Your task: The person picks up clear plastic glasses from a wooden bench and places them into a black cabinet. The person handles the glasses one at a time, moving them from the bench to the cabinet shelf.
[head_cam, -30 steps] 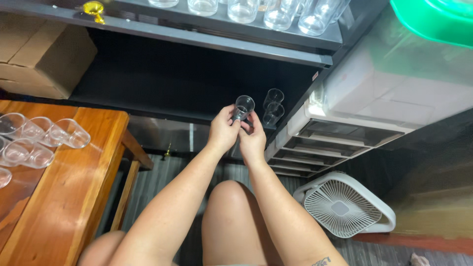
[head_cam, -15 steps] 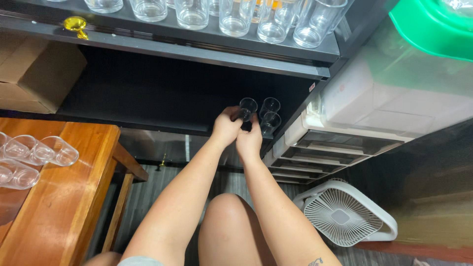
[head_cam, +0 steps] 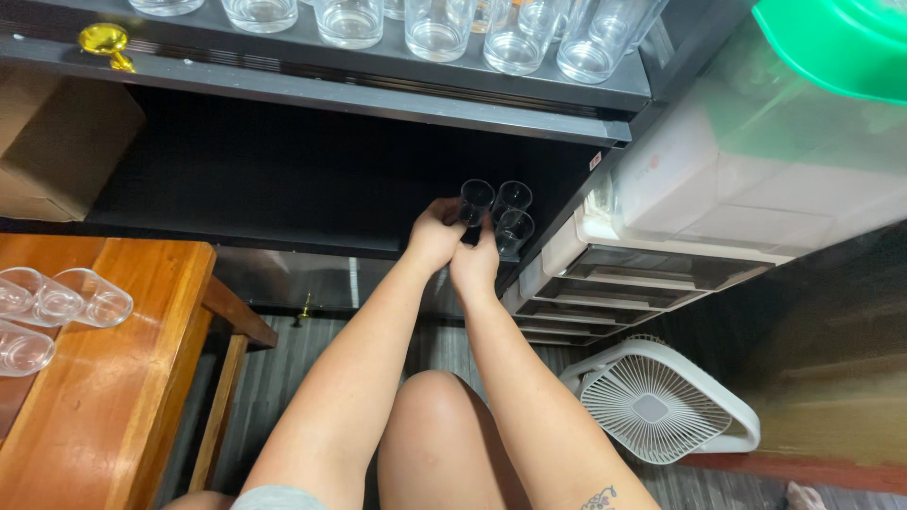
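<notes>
Head view, looking down past the person's knee toward a dark shelving unit. Both hands reach into the lower shelf point(head_cam: 283, 203), whose interior is black and largely unreadable. The left hand point(head_cam: 436, 234) is closed around a small clear glass point(head_cam: 475, 201), its fingers wrapped on the near side; the base of that glass is hidden behind the fingers. The right hand point(head_cam: 475, 266) lies just beside the left, below the same glass; whether it grips the glass or only steadies it cannot be told, since its fingertips are hidden. Two further small glasses point(head_cam: 513, 215) stand just to the right, touching or nearly touching the held one, against the shelf's right wall.

On the upper shelf point(head_cam: 378, 90) stands a row of taller tumblers point(head_cam: 435, 28), their upper parts cut off by the frame edge. A gold-coloured object point(head_cam: 104, 40) lies at its left end, its kind unclear. At left, a wooden surface point(head_cam: 113, 378) carries clear glasses point(head_cam: 57, 300) lying on their sides, partly cut off. A cardboard box point(head_cam: 57, 142) sits behind. At right are translucent plastic drawers point(head_cam: 756, 179), a green lid point(head_cam: 841, 42) partly out of frame, and a white fan point(head_cam: 661, 401) on the floor.
</notes>
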